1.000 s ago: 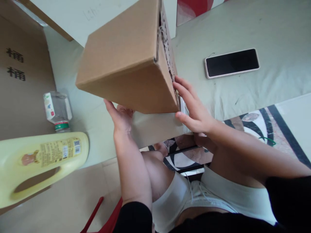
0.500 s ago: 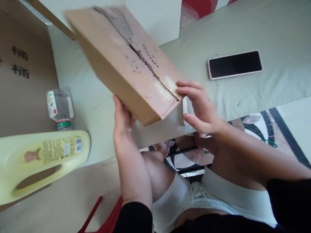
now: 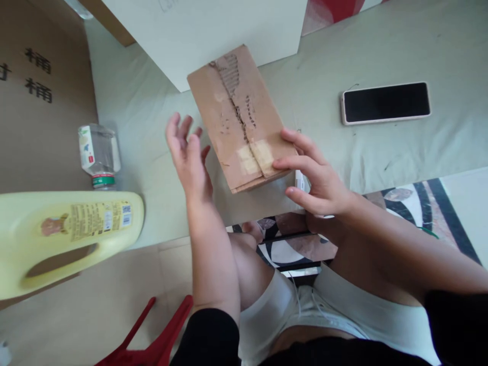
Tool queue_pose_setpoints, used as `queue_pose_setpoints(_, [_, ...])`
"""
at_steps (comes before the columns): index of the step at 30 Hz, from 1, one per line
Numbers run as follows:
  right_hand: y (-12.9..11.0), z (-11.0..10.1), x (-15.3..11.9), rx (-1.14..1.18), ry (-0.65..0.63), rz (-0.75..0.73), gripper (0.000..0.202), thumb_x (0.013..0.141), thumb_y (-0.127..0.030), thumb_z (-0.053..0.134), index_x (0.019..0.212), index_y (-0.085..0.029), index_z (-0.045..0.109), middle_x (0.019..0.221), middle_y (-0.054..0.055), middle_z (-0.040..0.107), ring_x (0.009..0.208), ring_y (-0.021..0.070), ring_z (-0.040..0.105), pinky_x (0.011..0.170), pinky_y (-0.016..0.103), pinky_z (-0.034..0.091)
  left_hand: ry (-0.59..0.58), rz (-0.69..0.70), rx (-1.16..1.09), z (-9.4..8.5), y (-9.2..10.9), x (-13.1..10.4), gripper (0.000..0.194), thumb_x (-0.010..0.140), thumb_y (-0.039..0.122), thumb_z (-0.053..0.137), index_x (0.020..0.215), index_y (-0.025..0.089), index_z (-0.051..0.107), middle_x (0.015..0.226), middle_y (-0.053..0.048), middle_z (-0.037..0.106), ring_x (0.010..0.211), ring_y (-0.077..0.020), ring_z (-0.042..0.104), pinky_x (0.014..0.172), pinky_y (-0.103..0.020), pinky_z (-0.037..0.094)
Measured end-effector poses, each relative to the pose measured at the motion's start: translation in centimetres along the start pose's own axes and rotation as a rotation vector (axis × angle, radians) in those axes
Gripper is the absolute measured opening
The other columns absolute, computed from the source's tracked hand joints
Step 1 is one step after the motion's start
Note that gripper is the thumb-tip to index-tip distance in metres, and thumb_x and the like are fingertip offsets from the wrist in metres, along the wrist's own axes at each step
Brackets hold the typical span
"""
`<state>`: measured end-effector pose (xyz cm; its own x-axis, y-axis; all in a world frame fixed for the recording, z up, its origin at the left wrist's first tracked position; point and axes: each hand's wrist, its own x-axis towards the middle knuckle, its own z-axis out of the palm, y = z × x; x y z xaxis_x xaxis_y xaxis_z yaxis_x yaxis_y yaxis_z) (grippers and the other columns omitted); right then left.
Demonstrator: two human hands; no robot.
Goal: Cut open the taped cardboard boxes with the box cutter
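A brown cardboard box (image 3: 229, 109) lies on the pale green cloth, its top torn along a ragged seam with clear tape at the near end. To the left of the box and apart from it, my left hand (image 3: 190, 157) is open with its fingers curved and spread. My right hand (image 3: 314, 173) is at the box's near right corner, fingers apart, a fingertip or two resting on the cardboard. Part of a small white object (image 3: 300, 180) shows between the box and my right hand; its kind is hidden.
A phone (image 3: 387, 103) lies at the right on the cloth (image 3: 381, 147). At the left are a clear bottle (image 3: 102, 152) with a green cap, a large yellow jug (image 3: 57, 213) and a big carton (image 3: 41, 137). A white box (image 3: 229, 25) stands behind; a red stool (image 3: 152, 340) is lower left.
The cardboard box has come down from a raised, tilted hold onto the cloth. My left hand has let go of it and moved clear, while my right fingers remain at its corner.
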<state>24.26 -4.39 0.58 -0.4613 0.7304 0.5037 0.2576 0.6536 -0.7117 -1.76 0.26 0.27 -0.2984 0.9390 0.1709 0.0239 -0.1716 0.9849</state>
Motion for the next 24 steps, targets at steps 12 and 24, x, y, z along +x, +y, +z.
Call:
queue_pose_setpoints(12, [0.4, -0.1, 0.1, 0.000, 0.030, -0.043, 0.038, 0.093, -0.037, 0.057, 0.131, -0.031, 0.057, 0.162, 0.003, 0.034, 0.152, 0.0320, 0.035, 0.123, 0.058, 0.035, -0.344, 0.402, 0.027, 1.4, -1.5, 0.4, 0.046, 0.085, 0.057, 0.071, 0.120, 0.028, 0.063, 0.164, -0.004, 0.031, 0.157, -0.0285, 0.024, 0.127, -0.045, 0.028])
queue_pose_setpoints(24, [0.6, 0.0, 0.1, -0.103, 0.064, -0.098, 0.040, 0.091, -0.025, 0.052, 0.131, -0.031, 0.053, 0.156, 0.007, 0.040, 0.145, 0.0295, 0.044, 0.112, 0.052, 0.047, -0.404, 0.428, 0.095, 0.5, -3.3, 1.9, 0.060, 0.081, 0.070, 0.066, 0.129, 0.037, 0.052, 0.165, 0.004, 0.028, 0.155, -0.0299, 0.028, 0.121, -0.043, 0.040])
